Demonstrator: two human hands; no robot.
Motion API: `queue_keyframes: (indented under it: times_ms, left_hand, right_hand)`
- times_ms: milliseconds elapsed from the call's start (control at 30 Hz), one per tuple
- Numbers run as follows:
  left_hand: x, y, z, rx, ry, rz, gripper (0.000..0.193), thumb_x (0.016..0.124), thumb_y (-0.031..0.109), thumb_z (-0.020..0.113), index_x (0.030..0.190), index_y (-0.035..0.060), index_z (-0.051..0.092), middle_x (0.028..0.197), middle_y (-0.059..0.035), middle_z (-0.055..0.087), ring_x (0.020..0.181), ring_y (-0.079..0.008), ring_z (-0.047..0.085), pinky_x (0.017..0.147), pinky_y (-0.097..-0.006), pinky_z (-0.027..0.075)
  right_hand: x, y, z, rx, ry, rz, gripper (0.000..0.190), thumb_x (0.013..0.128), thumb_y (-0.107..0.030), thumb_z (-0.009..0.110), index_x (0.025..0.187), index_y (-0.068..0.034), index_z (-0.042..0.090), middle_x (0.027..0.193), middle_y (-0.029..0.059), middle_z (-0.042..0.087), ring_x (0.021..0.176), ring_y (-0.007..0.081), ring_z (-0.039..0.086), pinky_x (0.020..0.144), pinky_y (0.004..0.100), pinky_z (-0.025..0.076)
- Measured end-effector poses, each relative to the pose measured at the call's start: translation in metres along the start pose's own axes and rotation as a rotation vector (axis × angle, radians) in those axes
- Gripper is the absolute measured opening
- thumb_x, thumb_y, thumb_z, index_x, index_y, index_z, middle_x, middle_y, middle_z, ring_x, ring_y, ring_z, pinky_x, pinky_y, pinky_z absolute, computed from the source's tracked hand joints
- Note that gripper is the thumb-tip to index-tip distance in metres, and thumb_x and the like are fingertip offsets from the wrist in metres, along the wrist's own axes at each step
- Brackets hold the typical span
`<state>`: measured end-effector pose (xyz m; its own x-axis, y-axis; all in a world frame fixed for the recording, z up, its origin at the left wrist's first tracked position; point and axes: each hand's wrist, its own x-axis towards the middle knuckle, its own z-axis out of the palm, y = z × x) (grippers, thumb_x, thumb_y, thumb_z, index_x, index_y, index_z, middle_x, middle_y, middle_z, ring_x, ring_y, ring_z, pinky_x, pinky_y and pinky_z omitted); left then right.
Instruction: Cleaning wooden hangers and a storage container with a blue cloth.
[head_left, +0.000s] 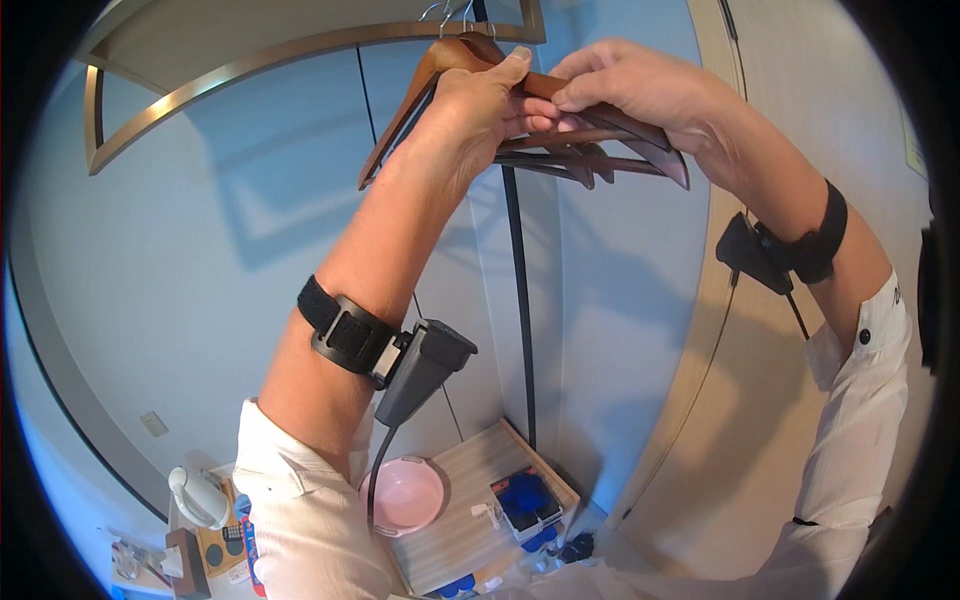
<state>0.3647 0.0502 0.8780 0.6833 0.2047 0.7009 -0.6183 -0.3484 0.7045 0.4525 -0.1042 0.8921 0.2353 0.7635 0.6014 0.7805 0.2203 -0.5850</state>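
Observation:
Several brown wooden coat hangers (450, 54) hang close together by metal hooks near a brass-coloured rail (315, 56). My left hand (484, 101) grips the front hanger below its neck, with the thumb over its top and the fingers reaching underneath. On the same hanger's right shoulder, my right hand (626, 86) pinches the wood between thumb and fingers. The two hands are close together, and the left fingertips almost meet the right hand. Lower bars (570, 139) of the hangers show beneath my hands. Part of the front hanger is hidden by my left hand.
Above left is a shelf (247, 22). A black vertical strip (521, 300) runs down the wall corner. Below, a wooden surface (450, 555) bears a pink basin (409, 495) and a box of blue items (527, 501). A white kettle (199, 499) stands at lower left.

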Motion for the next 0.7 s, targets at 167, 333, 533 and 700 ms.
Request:
queue_keyframes:
  times_ms: [167, 333, 533, 700]
  left_hand:
    - [0.012, 0.002, 0.0, 0.02, 0.033, 0.052, 0.032, 0.1, 0.018, 0.043, 0.1, -0.0127, 0.052, 0.072, -0.0174, 0.062, 0.065, -0.0217, 0.067, 0.063, -0.0252, 0.058]
    - [0.016, 0.003, 0.005, -0.023, 0.0, 0.059, 0.03, 0.099, 0.013, 0.042, 0.103, -0.0148, 0.05, 0.077, -0.0199, 0.062, 0.069, -0.0258, 0.068, 0.065, -0.028, 0.06]
    - [0.017, 0.008, 0.0, 0.001, -0.039, 0.017, 0.025, 0.098, 0.011, 0.046, 0.106, -0.0126, 0.045, 0.099, -0.0227, 0.053, 0.086, -0.0264, 0.064, 0.077, -0.0318, 0.06]
    - [0.024, 0.012, -0.007, -0.066, 0.056, 0.018, 0.023, 0.097, 0.009, 0.046, 0.105, -0.0125, 0.046, 0.101, -0.0234, 0.05, 0.089, -0.029, 0.063, 0.08, -0.0349, 0.06]
  right_hand:
    - [0.017, -0.006, -0.008, -0.016, -0.105, 0.021, 0.014, 0.082, -0.007, 0.057, 0.089, 0.004, 0.062, 0.079, 0.007, 0.064, 0.069, 0.0078, 0.062, 0.067, 0.0182, 0.053]
    - [0.025, 0.001, -0.021, -0.05, -0.098, -0.013, 0.02, 0.084, -0.007, 0.057, 0.098, 0.006, 0.063, 0.083, 0.0073, 0.064, 0.071, 0.0078, 0.062, 0.068, 0.0194, 0.053]
    - [0.021, -0.004, -0.02, 0.262, -0.142, 0.075, 0.018, 0.089, -0.004, 0.045, 0.085, 0.005, 0.061, 0.082, 0.0113, 0.065, 0.074, 0.017, 0.064, 0.067, 0.0284, 0.053]
    - [0.002, -0.024, -0.041, 0.563, -0.469, 0.185, 0.018, 0.09, 0.0, 0.043, 0.093, 0.006, 0.059, 0.081, 0.0115, 0.064, 0.075, 0.0164, 0.063, 0.066, 0.0269, 0.053]
